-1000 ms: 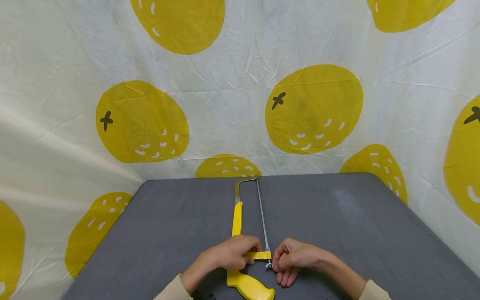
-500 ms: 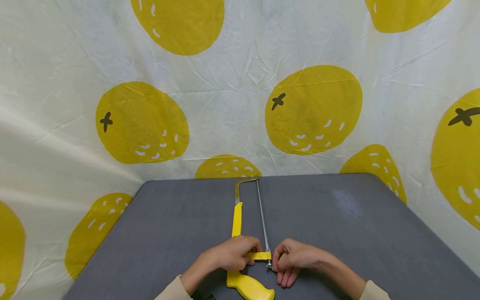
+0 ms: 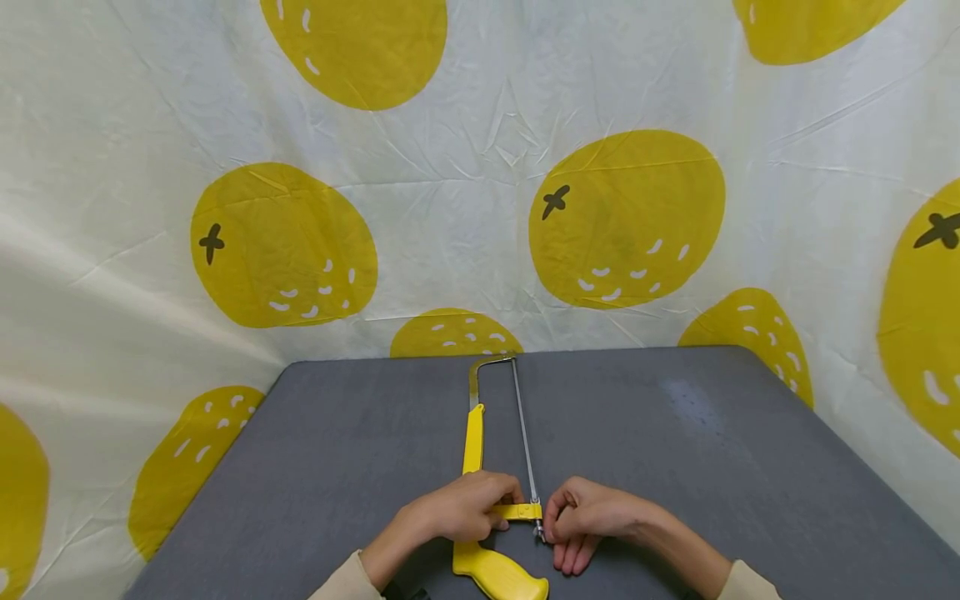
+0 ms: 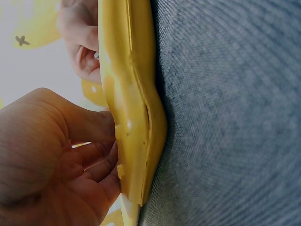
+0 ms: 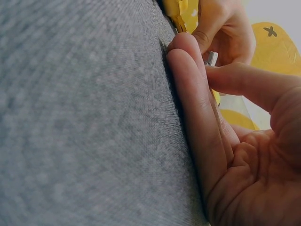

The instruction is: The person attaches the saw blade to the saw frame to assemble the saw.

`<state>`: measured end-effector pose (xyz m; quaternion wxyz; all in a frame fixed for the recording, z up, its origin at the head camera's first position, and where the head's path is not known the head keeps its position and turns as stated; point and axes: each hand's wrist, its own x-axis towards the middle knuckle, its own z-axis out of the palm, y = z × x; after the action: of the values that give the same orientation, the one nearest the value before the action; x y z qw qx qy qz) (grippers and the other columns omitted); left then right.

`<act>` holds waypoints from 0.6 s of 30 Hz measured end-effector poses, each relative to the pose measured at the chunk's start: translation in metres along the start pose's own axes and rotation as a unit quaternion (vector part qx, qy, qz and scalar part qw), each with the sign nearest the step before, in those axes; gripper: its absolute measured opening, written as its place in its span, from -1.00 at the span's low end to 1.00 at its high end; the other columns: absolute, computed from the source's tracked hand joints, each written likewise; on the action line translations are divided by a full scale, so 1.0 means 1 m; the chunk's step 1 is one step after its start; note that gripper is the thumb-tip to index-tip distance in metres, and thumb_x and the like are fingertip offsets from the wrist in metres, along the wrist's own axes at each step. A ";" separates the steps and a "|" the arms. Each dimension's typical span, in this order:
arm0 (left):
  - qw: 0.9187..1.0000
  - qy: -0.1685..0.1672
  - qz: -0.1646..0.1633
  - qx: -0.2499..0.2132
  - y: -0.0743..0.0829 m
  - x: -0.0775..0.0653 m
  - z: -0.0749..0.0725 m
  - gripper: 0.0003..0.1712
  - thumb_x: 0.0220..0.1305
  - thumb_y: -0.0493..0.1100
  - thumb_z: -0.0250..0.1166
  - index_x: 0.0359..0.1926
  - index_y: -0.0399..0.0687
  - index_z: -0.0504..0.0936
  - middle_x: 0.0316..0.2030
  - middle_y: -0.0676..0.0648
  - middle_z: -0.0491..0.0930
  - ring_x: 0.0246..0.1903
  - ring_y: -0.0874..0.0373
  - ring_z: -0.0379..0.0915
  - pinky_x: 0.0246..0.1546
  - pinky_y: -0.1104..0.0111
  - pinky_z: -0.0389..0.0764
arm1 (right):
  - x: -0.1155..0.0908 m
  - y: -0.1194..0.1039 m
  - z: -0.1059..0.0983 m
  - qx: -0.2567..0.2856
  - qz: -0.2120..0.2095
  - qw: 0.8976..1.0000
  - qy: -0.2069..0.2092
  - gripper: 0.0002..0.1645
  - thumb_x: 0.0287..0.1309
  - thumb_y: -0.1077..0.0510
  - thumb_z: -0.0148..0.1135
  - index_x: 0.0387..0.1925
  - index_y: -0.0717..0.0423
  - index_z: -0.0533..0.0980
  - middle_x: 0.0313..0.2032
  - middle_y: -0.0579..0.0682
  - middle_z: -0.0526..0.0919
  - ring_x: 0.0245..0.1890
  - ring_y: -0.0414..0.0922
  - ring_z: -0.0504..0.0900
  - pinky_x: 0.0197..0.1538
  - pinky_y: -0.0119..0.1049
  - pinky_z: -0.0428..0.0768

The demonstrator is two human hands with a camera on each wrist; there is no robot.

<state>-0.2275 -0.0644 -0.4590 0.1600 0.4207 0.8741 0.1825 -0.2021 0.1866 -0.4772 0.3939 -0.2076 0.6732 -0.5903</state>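
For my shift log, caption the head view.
Left grip holding a yellow hacksaw on the grey table, right grip at its wing nut.

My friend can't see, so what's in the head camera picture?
A person's left hand holds a yellow hacksaw on a gray table, with the right hand at its wing nut. Behind hangs white cloth printed with big yellow fruit.

No readable text, labels, numbers, signs

A curtained-off work nook
We see a pale sheet printed with yellow fruit hang behind the far edge of the grey surface and along its left and right edges; home or workshop, we cannot tell.
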 end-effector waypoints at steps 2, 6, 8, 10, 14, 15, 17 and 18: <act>1.000 0.001 0.001 0.001 0.000 0.000 0.000 -0.74 0.33 -0.28 0.39 -0.03 0.11 0.63 -0.26 0.24 0.58 -0.33 0.42 0.40 -0.17 0.54 0.52 | 0.000 0.000 0.000 0.000 0.001 1.000 0.000 -0.85 0.20 0.33 0.15 -0.25 0.32 0.60 -0.50 -0.01 0.76 -0.52 -0.28 0.74 -0.46 -0.38 0.69; 1.000 0.002 0.001 0.000 0.000 0.000 0.000 -0.74 0.33 -0.28 0.40 -0.04 0.11 0.63 -0.27 0.24 0.57 -0.33 0.42 0.40 -0.17 0.54 0.52 | 0.000 0.000 -0.001 0.000 0.002 1.000 0.001 -0.85 0.19 0.33 0.16 -0.25 0.32 0.61 -0.51 -0.01 0.76 -0.53 -0.28 0.74 -0.46 -0.39 0.68; 1.000 0.001 -0.001 -0.001 0.000 0.000 0.000 -0.74 0.32 -0.28 0.40 -0.03 0.11 0.63 -0.27 0.24 0.57 -0.33 0.41 0.40 -0.17 0.54 0.52 | 0.000 0.000 -0.001 0.000 0.002 1.000 0.002 -0.86 0.20 0.32 0.18 -0.25 0.32 0.61 -0.51 -0.02 0.75 -0.53 -0.28 0.74 -0.46 -0.39 0.68; 1.000 0.002 -0.002 -0.003 0.000 0.000 0.000 -0.74 0.32 -0.28 0.40 -0.03 0.11 0.63 -0.27 0.24 0.58 -0.33 0.41 0.41 -0.17 0.54 0.52 | 0.000 0.000 0.000 -0.002 0.001 1.000 0.003 -0.86 0.21 0.32 0.19 -0.25 0.32 0.62 -0.52 -0.01 0.75 -0.53 -0.28 0.74 -0.46 -0.39 0.68; 1.000 0.002 -0.004 -0.005 -0.001 0.000 0.001 -0.73 0.32 -0.28 0.40 -0.03 0.11 0.63 -0.26 0.24 0.58 -0.33 0.41 0.41 -0.17 0.54 0.53 | 0.001 0.001 0.001 -0.007 -0.001 1.000 0.007 -0.85 0.20 0.31 0.21 -0.25 0.34 0.62 -0.52 -0.01 0.75 -0.53 -0.27 0.74 -0.47 -0.38 0.68; 1.000 0.003 -0.004 -0.005 -0.001 0.000 0.002 -0.73 0.32 -0.28 0.40 -0.03 0.11 0.63 -0.26 0.24 0.58 -0.33 0.41 0.41 -0.17 0.54 0.53 | 0.001 0.001 0.001 -0.007 -0.001 1.000 0.008 -0.85 0.19 0.31 0.22 -0.25 0.34 0.62 -0.51 -0.01 0.75 -0.53 -0.27 0.74 -0.46 -0.38 0.68; 1.000 0.003 -0.002 -0.003 -0.001 0.000 0.002 -0.74 0.32 -0.28 0.40 -0.04 0.11 0.63 -0.27 0.24 0.57 -0.33 0.41 0.41 -0.17 0.54 0.52 | 0.001 0.001 0.001 -0.007 0.000 1.000 0.009 -0.85 0.19 0.30 0.25 -0.24 0.34 0.63 -0.51 -0.01 0.76 -0.53 -0.27 0.74 -0.46 -0.38 0.68; 1.000 0.003 -0.002 -0.003 -0.002 0.000 0.002 -0.74 0.32 -0.28 0.40 -0.04 0.11 0.63 -0.27 0.24 0.57 -0.33 0.41 0.41 -0.18 0.54 0.52 | 0.001 0.001 0.002 -0.006 0.001 1.000 0.010 -0.85 0.19 0.29 0.27 -0.24 0.33 0.63 -0.51 -0.02 0.76 -0.53 -0.28 0.74 -0.46 -0.38 0.68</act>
<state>-0.2276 -0.0650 -0.4618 0.1591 0.4182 0.8748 0.1857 -0.2012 0.1853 -0.4784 0.3868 -0.2034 0.6808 -0.5878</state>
